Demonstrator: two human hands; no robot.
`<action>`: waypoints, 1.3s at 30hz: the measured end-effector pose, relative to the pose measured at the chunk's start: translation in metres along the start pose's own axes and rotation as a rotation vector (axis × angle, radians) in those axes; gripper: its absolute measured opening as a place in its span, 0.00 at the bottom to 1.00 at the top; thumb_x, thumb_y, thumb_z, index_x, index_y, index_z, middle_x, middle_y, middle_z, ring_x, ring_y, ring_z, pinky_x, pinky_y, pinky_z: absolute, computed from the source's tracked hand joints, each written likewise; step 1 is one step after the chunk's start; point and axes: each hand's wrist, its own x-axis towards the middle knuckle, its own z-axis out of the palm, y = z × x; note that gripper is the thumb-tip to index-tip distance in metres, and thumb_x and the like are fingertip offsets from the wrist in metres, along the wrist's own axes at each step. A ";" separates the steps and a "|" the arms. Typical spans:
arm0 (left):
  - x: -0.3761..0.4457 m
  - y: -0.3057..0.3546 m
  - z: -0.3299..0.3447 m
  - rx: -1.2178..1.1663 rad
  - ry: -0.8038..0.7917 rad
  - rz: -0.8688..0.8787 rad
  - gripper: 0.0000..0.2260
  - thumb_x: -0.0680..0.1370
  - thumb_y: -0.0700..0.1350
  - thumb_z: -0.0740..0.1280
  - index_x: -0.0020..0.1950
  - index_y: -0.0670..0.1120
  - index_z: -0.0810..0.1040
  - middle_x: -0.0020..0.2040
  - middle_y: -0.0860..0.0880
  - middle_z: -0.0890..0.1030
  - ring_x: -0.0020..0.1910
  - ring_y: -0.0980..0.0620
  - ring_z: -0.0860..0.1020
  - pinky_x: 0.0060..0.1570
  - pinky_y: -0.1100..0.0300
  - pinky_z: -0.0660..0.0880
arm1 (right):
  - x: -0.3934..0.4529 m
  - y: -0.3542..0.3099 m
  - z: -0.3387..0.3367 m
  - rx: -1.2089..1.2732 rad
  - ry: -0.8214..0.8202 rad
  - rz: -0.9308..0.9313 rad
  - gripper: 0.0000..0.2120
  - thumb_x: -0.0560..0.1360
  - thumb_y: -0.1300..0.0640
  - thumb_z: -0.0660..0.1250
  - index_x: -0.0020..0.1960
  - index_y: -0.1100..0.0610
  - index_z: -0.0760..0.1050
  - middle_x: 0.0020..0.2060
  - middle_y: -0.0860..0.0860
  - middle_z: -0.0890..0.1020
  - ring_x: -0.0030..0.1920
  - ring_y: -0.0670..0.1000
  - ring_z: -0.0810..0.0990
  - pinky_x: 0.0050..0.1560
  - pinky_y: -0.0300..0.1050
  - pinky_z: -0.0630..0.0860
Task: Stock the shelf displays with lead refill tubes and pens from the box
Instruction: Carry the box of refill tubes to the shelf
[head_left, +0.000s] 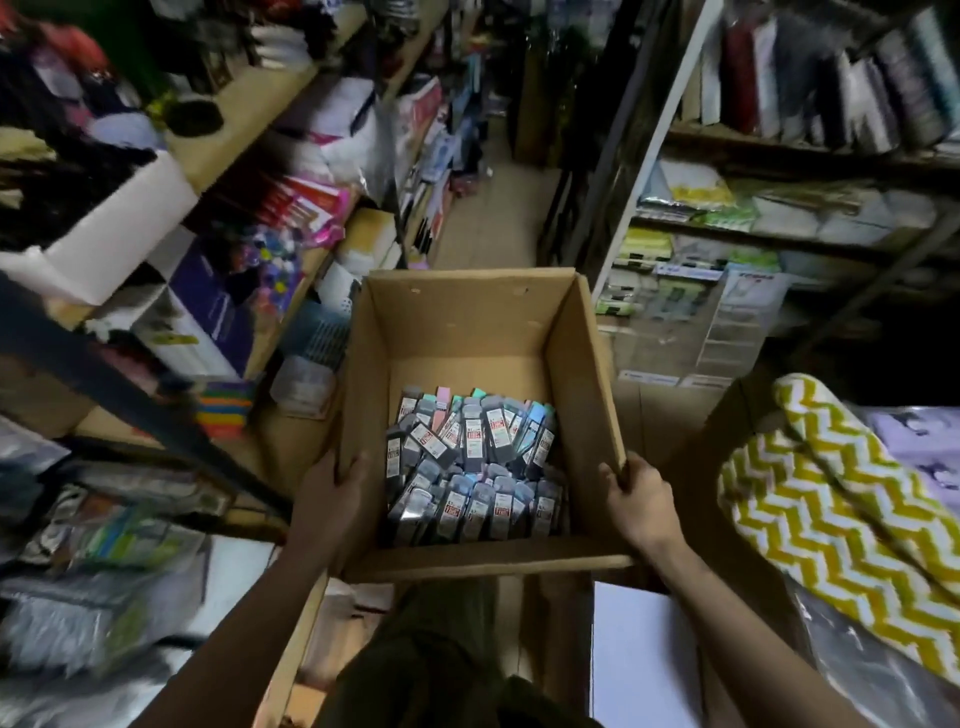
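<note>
An open brown cardboard box (467, 317) is held in front of me in a narrow shop aisle. Its near half is filled with several small lead refill tubes (472, 467), grey and pastel, with white and red labels. My left hand (332, 499) grips the box's left wall near the front corner, fingers over the rim. My right hand (641, 499) grips the right wall near its front corner, fingers curled over the edge. No pens are visible in the box.
Crowded shelves (249, 119) of stationery stand on the left, with a blue basket (319, 332) and a clear plastic case (304, 384) close to the box. Metal racks (779, 156) with folders and paper packs line the right. A yellow zigzag cloth (831, 519) lies at right. The aisle floor (493, 218) runs ahead.
</note>
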 end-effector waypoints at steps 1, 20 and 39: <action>0.018 0.008 0.004 -0.005 -0.004 -0.013 0.11 0.80 0.53 0.64 0.57 0.49 0.76 0.55 0.43 0.81 0.52 0.42 0.78 0.52 0.53 0.71 | 0.021 -0.007 0.001 -0.001 -0.006 0.003 0.10 0.80 0.57 0.64 0.54 0.64 0.75 0.46 0.62 0.83 0.49 0.61 0.82 0.40 0.39 0.67; 0.366 0.176 0.107 -0.011 -0.108 -0.050 0.16 0.81 0.52 0.63 0.61 0.42 0.77 0.56 0.40 0.80 0.56 0.39 0.77 0.51 0.53 0.70 | 0.403 -0.137 0.007 -0.048 -0.120 -0.028 0.10 0.78 0.61 0.65 0.59 0.59 0.75 0.44 0.51 0.80 0.47 0.55 0.82 0.40 0.32 0.74; 0.338 0.306 0.335 -0.390 0.463 -0.584 0.10 0.80 0.51 0.65 0.58 0.49 0.77 0.46 0.49 0.83 0.41 0.53 0.82 0.37 0.60 0.77 | 0.759 -0.162 -0.034 -0.375 -0.675 -0.560 0.08 0.82 0.52 0.60 0.56 0.55 0.71 0.45 0.52 0.76 0.47 0.53 0.77 0.46 0.44 0.71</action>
